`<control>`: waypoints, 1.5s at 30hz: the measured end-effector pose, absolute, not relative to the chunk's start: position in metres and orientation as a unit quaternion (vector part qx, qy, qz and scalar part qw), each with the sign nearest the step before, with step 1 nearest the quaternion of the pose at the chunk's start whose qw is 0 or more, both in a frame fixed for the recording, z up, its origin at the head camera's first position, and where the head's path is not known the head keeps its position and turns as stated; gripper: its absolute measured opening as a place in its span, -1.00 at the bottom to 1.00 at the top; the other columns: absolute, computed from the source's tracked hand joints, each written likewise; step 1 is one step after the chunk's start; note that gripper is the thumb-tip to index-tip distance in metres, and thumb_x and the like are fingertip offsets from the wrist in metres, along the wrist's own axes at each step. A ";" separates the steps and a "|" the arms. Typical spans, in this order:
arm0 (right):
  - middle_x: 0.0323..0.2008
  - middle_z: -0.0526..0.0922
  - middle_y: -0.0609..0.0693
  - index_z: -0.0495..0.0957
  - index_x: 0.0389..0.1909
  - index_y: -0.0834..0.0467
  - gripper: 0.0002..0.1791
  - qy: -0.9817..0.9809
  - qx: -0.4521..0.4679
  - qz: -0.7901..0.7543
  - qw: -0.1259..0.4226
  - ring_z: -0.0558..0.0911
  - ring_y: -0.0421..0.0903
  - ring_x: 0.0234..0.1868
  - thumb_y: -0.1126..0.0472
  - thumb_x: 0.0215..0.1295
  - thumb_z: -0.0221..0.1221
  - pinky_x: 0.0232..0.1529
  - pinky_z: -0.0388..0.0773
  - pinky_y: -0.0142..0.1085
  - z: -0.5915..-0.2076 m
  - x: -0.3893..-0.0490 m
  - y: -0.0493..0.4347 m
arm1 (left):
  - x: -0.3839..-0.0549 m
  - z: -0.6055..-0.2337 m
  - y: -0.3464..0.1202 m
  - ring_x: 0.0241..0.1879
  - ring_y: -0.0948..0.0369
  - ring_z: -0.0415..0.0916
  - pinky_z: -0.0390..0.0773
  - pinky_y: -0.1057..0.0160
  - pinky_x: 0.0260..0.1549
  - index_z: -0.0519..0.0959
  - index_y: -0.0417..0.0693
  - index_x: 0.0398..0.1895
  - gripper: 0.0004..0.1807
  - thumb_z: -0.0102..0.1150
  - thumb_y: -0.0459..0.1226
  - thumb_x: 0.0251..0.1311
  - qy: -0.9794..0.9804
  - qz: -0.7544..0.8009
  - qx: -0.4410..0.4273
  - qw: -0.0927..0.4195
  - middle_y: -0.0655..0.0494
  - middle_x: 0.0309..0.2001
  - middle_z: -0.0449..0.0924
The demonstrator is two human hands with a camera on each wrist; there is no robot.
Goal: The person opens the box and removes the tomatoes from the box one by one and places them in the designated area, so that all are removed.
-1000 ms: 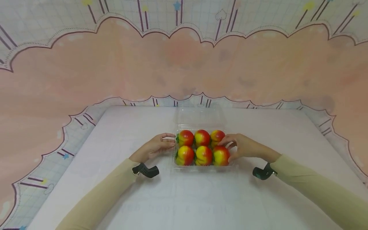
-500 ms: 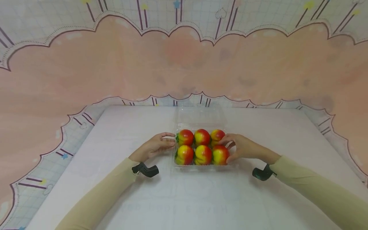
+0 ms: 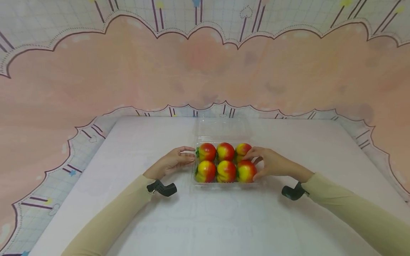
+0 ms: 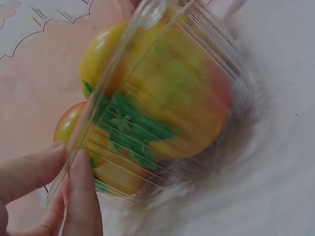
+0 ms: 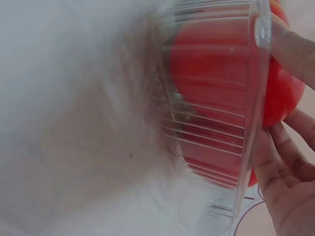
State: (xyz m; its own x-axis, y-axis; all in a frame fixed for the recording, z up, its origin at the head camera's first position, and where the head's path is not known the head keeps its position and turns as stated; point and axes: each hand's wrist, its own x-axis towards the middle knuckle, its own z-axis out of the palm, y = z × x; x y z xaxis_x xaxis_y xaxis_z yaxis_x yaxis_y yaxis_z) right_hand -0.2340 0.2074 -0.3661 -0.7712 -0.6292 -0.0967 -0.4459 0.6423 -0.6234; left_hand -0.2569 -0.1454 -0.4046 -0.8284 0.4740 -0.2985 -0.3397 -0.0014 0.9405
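Observation:
A clear plastic clamshell box [image 3: 211, 185] holds several red-and-yellow fruits in two rows, some with green leafy tops. Its transparent lid [image 3: 224, 128] lies open toward the back. At the box's left side, my left hand [image 3: 171, 163] pinches the rim; the left wrist view shows thumb [image 4: 47, 155] and finger on either side of the plastic edge. My right hand [image 3: 272, 163] holds the near right fruit [image 3: 246, 172], thumb on its near side and fingers between it and the far right fruit [image 3: 244, 149]. In the right wrist view the fingers [image 5: 290, 152] reach over the rim.
The box sits on a white-covered table [image 3: 198, 224]. Behind it rises a peach-coloured printed backdrop [image 3: 205, 71]. Dark wrist devices [image 3: 163, 188] are strapped on both arms, over beige sleeves [image 3: 112, 213].
Both hands stay in place at the box. The near right fruit seems turned slightly under the right fingers, with more red showing; the head view has shifted a little.

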 end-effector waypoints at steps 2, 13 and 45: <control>0.07 0.48 0.14 0.53 0.07 0.16 -0.40 0.893 -0.301 -0.298 0.154 0.58 0.00 -0.03 0.20 -0.08 0.43 0.00 0.61 -0.23 -0.365 -0.234 0.209 | -0.257 -0.405 -0.145 -0.30 0.35 0.60 0.62 0.44 -0.19 0.11 -0.40 0.31 -0.47 -0.06 -0.48 0.29 0.647 0.705 0.051 0.288 0.18 -0.29 0.57; 0.15 0.49 0.16 0.48 0.11 0.16 -0.38 0.888 -0.304 -0.304 0.163 0.51 0.11 0.12 0.17 -0.04 0.42 0.09 0.55 -0.09 -0.363 -0.236 0.216 | -0.260 -0.397 -0.140 -0.32 0.32 0.60 0.64 0.40 -0.24 0.18 -0.34 0.26 -0.50 0.00 -0.50 0.25 0.682 0.676 0.027 0.277 0.18 -0.34 0.57; 0.17 0.48 0.18 0.37 0.21 0.25 -0.24 0.889 -0.310 -0.307 0.139 0.47 0.14 0.17 0.09 -0.02 0.40 0.10 0.52 -0.04 -0.342 -0.233 0.238 | -0.259 -0.397 -0.139 -0.38 0.33 0.58 0.65 0.41 -0.28 0.16 -0.35 0.28 -0.47 -0.01 -0.49 0.25 0.695 0.664 0.034 0.274 0.15 -0.31 0.55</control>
